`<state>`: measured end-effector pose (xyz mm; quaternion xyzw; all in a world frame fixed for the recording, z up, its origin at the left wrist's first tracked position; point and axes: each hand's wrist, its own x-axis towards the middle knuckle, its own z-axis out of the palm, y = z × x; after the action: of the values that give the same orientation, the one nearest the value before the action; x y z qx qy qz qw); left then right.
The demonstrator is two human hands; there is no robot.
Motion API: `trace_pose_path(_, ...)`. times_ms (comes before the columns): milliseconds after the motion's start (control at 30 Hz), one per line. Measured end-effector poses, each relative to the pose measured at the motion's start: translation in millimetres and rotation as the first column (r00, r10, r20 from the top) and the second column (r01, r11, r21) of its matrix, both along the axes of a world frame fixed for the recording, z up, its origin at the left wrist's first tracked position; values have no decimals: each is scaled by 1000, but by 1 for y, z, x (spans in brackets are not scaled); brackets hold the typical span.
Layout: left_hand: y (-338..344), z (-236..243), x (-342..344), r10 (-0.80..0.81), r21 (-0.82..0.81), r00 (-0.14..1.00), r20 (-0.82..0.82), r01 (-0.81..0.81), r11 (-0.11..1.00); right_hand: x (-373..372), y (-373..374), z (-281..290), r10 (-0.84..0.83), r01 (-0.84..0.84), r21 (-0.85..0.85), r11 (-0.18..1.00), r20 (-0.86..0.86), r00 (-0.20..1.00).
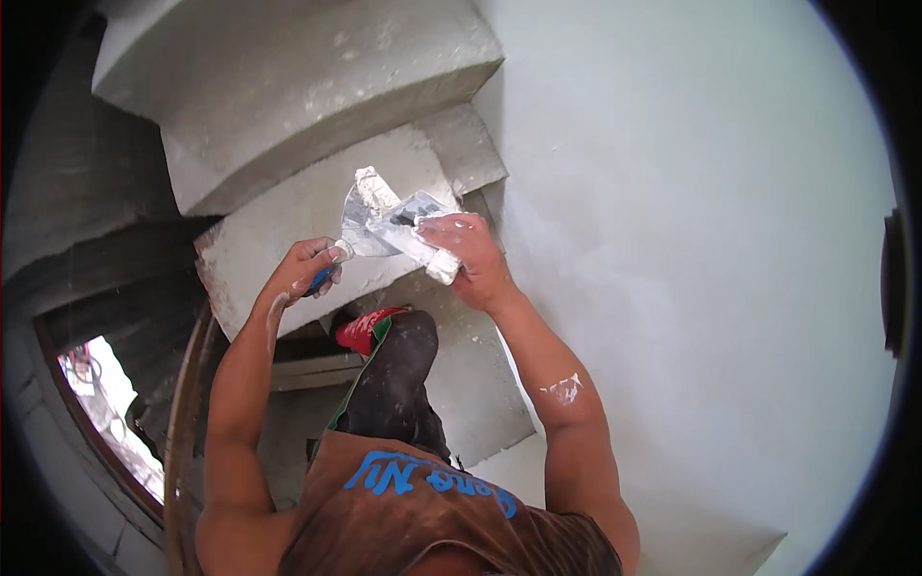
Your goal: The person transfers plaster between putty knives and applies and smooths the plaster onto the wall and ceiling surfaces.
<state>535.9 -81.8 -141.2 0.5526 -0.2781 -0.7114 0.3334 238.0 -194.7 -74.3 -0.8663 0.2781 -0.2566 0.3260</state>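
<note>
In my left hand [309, 267] is a putty knife [359, 228], its blue handle partly hidden by my closed fingers. Its broad metal blade points to the right, with white paste on it. My right hand [471, 255] grips a second flat metal tool, a plaster spreader [408, 236], by its right end. White paste [376, 188] lies thick along the spreader and at its far left end. Blade and spreader overlap and seem to touch; the exact contact is hard to make out. Both hands carry white smears.
Curved concrete stairs [317, 106] rise ahead, and a bare step [279, 216] lies under the tools. A smooth pale wall [691, 240] stands close on my right. At lower left are a curved brown rail [182, 422] and a bright opening [110, 413]. My red shoe [365, 331] shows below.
</note>
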Motion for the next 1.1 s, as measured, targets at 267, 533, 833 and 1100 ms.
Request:
trace_pose_path(267,-39,168,-28,144,-358,989,35,-122,926,-77,7,55,-537,503,514,695,-93,838)
trace_pose_path(533,-51,303,-69,207,-607,590,781,636,476,-26,42,154,-948,-484,855,186,285,139)
trace_pose_path(833,-57,357,-57,178,-342,293,939,846,409,-17,36,218,-909,-630,738,242,400,119)
trace_pose_path(1100,-46,330,3,475,-527,335,814,770,360,-26,43,293,-762,-551,652,521,646,46)
